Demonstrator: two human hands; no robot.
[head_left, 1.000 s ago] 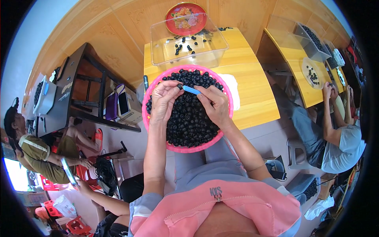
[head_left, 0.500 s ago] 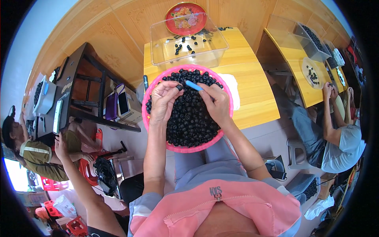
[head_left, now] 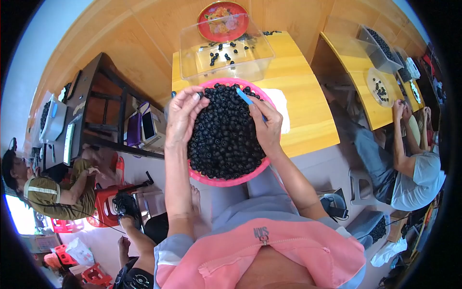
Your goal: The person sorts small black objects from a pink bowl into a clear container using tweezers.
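Back wall (head_left: 288,17): honey-brown wood-look panels, upright seams, soft sheen. Beyond it at left, a plain pale wall (head_left: 33,72), bluish-white. Yellow wood-grain table (head_left: 305,96) at centre, up by the panels. Second yellow table (head_left: 353,87) to the right, well apart, floor showing between. At left, a dark table (head_left: 84,94) on a dark frame with crossbars. Floor (head_left: 315,166): pale grey-pink tiles, thin joints. Grey plastic stool (head_left: 360,185) near the right-hand table; red plastic stools (head_left: 95,274) lower left. Strong white glare (head_left: 20,214) at far left; window, doorway or screen, cannot tell. Room brightly lit.
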